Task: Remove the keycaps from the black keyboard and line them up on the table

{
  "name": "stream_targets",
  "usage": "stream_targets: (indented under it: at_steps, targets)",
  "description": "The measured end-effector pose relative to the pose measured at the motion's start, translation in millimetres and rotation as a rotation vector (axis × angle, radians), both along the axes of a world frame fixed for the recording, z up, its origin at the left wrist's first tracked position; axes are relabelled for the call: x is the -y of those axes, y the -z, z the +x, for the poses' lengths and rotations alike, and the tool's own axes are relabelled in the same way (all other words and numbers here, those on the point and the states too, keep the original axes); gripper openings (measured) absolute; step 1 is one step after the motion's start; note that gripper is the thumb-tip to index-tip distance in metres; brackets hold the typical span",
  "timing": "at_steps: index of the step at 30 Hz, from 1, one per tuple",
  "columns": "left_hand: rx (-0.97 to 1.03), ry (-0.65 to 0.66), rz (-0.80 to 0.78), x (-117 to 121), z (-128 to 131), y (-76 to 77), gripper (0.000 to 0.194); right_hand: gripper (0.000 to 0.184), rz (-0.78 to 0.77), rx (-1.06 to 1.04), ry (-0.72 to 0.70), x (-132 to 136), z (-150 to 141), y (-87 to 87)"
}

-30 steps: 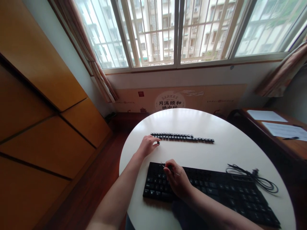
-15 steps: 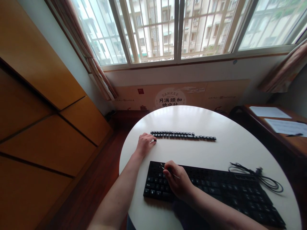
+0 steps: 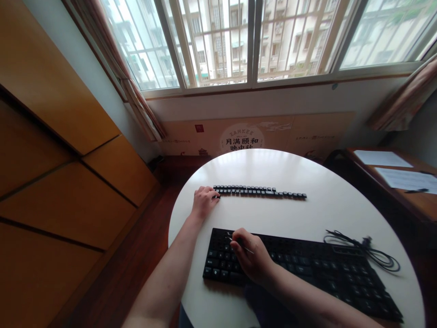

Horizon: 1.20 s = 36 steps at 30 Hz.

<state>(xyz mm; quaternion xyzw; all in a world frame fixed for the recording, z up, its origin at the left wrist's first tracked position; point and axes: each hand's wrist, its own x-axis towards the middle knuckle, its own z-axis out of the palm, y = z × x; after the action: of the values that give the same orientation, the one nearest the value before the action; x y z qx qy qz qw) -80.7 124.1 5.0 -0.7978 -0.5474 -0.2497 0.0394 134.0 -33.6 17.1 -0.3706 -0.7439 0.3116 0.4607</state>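
My left hand (image 3: 205, 201) is at the left end of two rows of loose black keycaps (image 3: 259, 193), its fingers closed on a small black keycap (image 3: 216, 197) just below the lower row. Over the upper left of a black keyboard (image 3: 344, 273), my right hand (image 3: 254, 257) grips a thin silvery metal tool (image 3: 231, 238). Its tip points left, above the upper key area; whether it touches the keyboard I cannot tell. Keys still sit in the lower rows of the keyboard, while the upper left area looks dark and flat. My right hand and forearm hide part of the keys.
The round white table (image 3: 259, 171) carries everything. A coiled black cable (image 3: 368, 253) lies at the keyboard's upper right. To the right, a wooden side table (image 3: 419, 200) holds papers (image 3: 406, 179) and a pen (image 3: 416, 191). Wooden panels (image 3: 58, 191) stand at left, a barred window ahead.
My left hand has shifted slightly up and left, bringing the keycap closer to the left end of the lower row. My right hand with the metal tool stays nearly in place over the keyboard.
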Motion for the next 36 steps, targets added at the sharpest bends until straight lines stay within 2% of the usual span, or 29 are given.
stream_targets:
  at_steps: [5, 9, 13, 16, 20, 23, 27, 31, 36]
  targets:
    - [0.01, -0.021, -0.002, -1, -1, 0.0, 0.008, 0.023, 0.002, -0.001, -0.002, 1, 1, -1.5]
    - [0.043, -0.035, 0.031, 4, -3, -2.1, 0.018, 0.024, -0.016, -0.007, 0.008, 1, 2, 0.3]
    - [0.062, -0.047, 0.068, 13, 1, -9.1, 0.015, 0.024, -0.1, -0.036, 0.018, 0, 3, -0.8]
    - [0.082, -0.017, 0.079, 20, 9, -15.4, 0.012, 0.024, -0.181, -0.072, 0.009, 0, 8, -12.3]
    - [0.111, 0.021, 0.071, 27, 16, -18.9, 0.013, 0.026, -0.273, -0.072, -0.132, 3, 22, -34.1]
    - [0.141, 0.027, 0.062, 30, 19, -19.5, 0.013, 0.028, -0.363, -0.042, -0.218, 7, 29, -39.5]
    - [0.214, 0.051, 0.059, 32, 21, -21.6, 0.011, 0.032, -0.471, -0.081, -0.213, 12, 24, -26.6]
    - [0.337, 0.125, 0.031, 34, 26, -18.7, 0.01, 0.031, -0.499, -0.09, -0.173, 10, 13, -9.4]
    - [0.581, 0.136, -0.016, 44, 35, -6.4, 0.037, 0.03, -0.434, -0.067, -0.121, 8, 8, 3.5]
